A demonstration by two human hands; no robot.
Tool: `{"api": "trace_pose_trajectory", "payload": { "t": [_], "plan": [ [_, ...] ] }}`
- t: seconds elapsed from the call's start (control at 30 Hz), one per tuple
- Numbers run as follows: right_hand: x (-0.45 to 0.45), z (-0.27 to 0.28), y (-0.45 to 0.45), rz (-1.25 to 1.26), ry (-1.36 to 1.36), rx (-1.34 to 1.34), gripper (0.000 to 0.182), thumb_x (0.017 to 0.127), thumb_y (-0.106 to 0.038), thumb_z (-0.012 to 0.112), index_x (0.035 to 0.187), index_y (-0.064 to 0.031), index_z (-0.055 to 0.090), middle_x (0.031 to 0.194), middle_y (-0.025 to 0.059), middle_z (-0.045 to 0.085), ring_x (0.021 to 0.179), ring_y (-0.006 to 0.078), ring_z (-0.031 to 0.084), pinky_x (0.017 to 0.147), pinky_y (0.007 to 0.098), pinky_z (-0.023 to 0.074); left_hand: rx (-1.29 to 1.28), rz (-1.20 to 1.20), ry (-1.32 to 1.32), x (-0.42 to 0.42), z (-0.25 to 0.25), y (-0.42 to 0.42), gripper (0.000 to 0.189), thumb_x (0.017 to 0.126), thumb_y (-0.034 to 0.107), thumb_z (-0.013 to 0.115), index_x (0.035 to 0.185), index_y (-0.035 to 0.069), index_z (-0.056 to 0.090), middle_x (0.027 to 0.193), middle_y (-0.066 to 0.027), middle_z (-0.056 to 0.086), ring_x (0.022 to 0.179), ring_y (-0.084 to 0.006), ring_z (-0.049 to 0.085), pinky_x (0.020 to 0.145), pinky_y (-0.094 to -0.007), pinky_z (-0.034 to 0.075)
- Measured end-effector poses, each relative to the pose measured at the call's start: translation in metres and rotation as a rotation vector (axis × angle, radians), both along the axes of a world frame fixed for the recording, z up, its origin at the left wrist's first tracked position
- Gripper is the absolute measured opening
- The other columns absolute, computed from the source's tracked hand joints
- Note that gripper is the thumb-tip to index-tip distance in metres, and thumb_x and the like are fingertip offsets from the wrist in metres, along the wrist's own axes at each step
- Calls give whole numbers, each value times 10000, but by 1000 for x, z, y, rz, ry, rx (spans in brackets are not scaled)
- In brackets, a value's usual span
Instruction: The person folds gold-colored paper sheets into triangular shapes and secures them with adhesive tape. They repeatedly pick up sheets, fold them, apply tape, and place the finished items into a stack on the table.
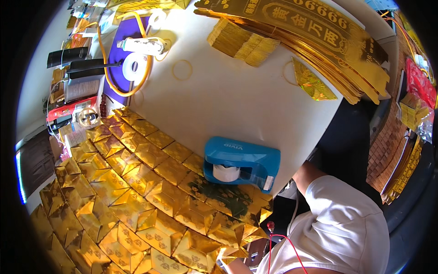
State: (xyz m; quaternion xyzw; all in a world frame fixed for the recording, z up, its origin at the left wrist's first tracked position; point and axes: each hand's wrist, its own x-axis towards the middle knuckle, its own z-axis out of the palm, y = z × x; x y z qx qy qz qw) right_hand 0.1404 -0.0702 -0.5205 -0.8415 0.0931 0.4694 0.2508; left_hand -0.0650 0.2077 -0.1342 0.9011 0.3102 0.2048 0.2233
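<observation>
My right hand is out of view; its bare arm drops behind the table edge below the white sleeve. Of my left hand only a strip of skin (236, 266) shows at the bottom, beside the gold paper, and its fingers cannot be made out. Before me, rows of folded gold foil papers (164, 197) overlap across the left and lower part of the white table (222, 106). A blue tape dispenser (243, 154) with a roll of tape (226, 173) stands at their edge. Further back lie a stack of long printed gold foil sheets (308, 32) and a bundle of small gold papers (241, 42).
A folded gold piece (312, 80) lies at the table's right edge. Rubber bands (182, 70), a clear bottle (142, 45), a white tape roll (134, 66) and a yellow tube (110, 80) lie further left. A red cord (287, 237) hangs before my white shirt.
</observation>
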Motion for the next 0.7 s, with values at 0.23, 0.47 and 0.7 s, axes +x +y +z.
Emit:
{"api": "trace_pose_trajectory", "payload": {
  "t": [0.23, 0.47, 0.7],
  "plan": [
    [2, 15, -7, 150, -21, 4, 505, 830, -91, 531, 1330, -126, 590, 1306, 251, 574, 1197, 387, 588, 960, 444, 496, -18, 7, -51, -8, -6, 1, 515, 985, 395, 505, 1390, 78, 483, 1361, -143, 541, 1156, -299, 570, 974, -465, 494],
    [-18, 74, -37, 608, 38, 151, 464, 827, -98, 540, 1277, -104, 651, 1248, 255, 629, 1161, 379, 622, 935, 442, 511, -18, -23, -302, -14, -3, -4, 515, 985, 394, 516, 1396, 86, 484, 1349, -135, 554, 1149, -297, 572, 981, -464, 484],
    [-2, 315, -100, 803, 110, 517, 348, 936, -251, 597, 1212, -56, 683, 1141, 135, 703, 1070, 281, 655, 938, 380, 496, -664, 287, -707, 53, 49, -42, 89, 962, 170, 586, 911, 99, 608, 701, 36, 485, 634, -51, 425, 584, -226, 332]
  ]
}}
